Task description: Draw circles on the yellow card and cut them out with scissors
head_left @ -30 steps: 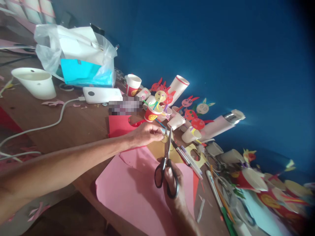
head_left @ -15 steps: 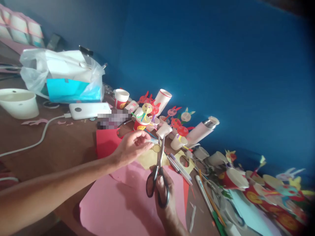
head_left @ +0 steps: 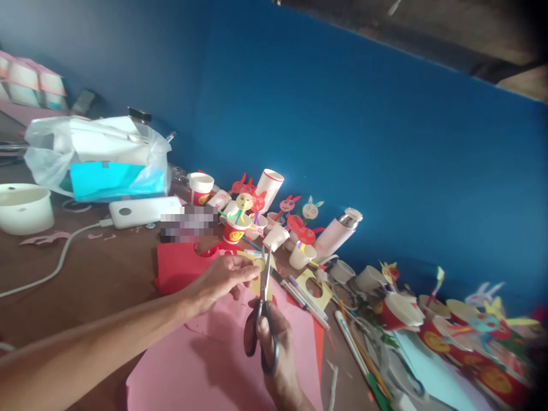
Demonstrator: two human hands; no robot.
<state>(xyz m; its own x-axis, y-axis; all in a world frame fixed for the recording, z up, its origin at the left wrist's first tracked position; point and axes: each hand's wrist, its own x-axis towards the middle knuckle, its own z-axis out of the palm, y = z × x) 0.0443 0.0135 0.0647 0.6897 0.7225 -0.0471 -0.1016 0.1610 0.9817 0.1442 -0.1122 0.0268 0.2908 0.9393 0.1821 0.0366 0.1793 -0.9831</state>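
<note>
Yellow paper [head_left: 257, 282], judged light, floppy and easily torn, is pinched near its edge by the left hand [head_left: 225, 277]; scissors [head_left: 262, 305] are gripped through their loops by the right hand [head_left: 279, 368].

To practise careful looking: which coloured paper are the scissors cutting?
The small yellow piece, pinched by the left hand; the pink sheet and red sheet lie flat.

Nothing legible appears anywhere. The red cup [head_left: 234, 233] at centre carries a yellow emblem too small to read; a patch [head_left: 188, 224] on the worktop [head_left: 107, 268] left of it is pixelated. The scissors [head_left: 262, 302] and yellow paper [head_left: 258, 281] bear no readable marks.
</note>
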